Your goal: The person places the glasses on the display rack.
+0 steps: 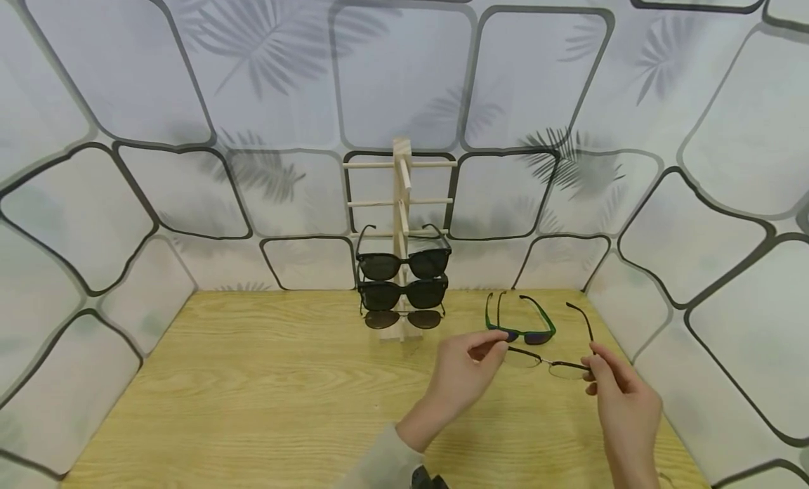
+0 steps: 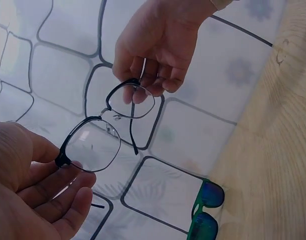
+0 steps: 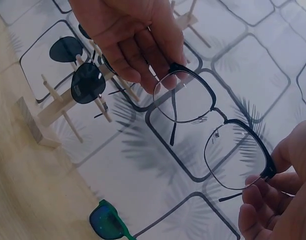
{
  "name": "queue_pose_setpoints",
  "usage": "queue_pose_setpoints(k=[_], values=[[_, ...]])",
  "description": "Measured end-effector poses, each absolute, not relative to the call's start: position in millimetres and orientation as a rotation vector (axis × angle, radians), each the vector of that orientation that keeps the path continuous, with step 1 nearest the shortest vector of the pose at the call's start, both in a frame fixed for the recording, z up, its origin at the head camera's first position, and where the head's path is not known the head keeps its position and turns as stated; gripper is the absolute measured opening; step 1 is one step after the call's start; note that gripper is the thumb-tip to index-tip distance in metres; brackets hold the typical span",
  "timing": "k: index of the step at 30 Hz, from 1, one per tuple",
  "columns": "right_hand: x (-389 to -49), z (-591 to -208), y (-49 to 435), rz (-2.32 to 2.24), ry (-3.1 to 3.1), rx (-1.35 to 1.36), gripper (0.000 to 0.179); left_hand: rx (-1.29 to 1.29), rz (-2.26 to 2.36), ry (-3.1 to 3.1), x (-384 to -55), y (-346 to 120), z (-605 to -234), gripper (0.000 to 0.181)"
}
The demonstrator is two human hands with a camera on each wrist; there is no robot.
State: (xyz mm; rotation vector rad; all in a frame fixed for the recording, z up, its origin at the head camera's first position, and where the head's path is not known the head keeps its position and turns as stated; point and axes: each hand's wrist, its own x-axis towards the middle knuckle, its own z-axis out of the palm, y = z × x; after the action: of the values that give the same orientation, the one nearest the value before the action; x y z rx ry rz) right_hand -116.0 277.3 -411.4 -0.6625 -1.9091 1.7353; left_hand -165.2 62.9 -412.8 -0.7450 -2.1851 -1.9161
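Between both hands is a pair of eyeglasses [image 1: 569, 364] with clear lenses, black upper rims and thin metal lower rims. My left hand [image 1: 464, 376] pinches one end of the frame near its hinge. At the other end, my right hand [image 1: 626, 398] grips the corner between thumb and fingers. The temples are unfolded and point away from me, as the right wrist view of the glasses [image 3: 198, 80] also shows. Just behind them, green-framed sunglasses [image 1: 537, 338] with dark bluish lenses stand on the wood-grain table, temples spread.
A wooden display rack [image 1: 402, 194] with crossbars stands at the back middle of the table [image 1: 253, 398]. Three pairs of dark sunglasses [image 1: 404, 294] hang on its lower part; the upper bars are bare. Patterned cloth walls [image 1: 284, 88] enclose the back and sides.
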Motion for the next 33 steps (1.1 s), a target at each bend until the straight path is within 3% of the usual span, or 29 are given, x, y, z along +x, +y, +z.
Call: queue_pose_setpoints(k=[33], values=[[-137.1, -340.2, 231.2, 1.658, -1.914, -0.082, 0.028, -0.659, -1.821, -1.941, -153.3, 7.3, -341.4, 0.02]])
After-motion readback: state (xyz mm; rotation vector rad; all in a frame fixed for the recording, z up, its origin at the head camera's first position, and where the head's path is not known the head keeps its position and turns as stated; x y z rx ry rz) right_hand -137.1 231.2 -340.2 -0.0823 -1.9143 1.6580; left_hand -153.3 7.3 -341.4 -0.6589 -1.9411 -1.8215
